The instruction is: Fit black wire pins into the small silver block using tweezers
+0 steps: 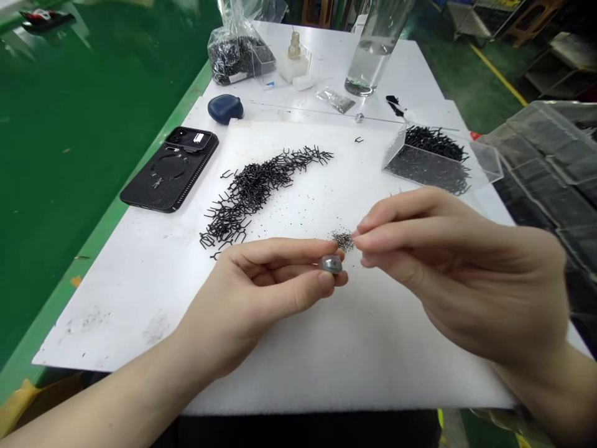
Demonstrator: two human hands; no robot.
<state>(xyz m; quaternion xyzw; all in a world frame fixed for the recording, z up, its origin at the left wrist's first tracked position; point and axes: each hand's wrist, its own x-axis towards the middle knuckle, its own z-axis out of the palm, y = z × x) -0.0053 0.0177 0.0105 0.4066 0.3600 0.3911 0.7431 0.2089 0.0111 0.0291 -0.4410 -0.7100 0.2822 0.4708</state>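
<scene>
Left hand (261, 292) raised, thumb and fingers clenching small grey metal disc (332, 264); right hand (466, 280) pinched closed just beside it, any held item unclear, over speckled grey grit (344, 241).

- green workbench top (69, 155), lighter green edge strip (140, 186)
- white table (354, 56) ahead
- green floor (448, 68) with yellow stripe (499, 74)
- wooden stool (532, 22), upper right
- clear plastic crate (550, 149), right
- bright, even light

Glossy metal piece (332, 264), centre; matt black wire clips (252, 190); rough white foam sheet (336, 373); smooth clear plastic tray (394, 152), upper right.
</scene>
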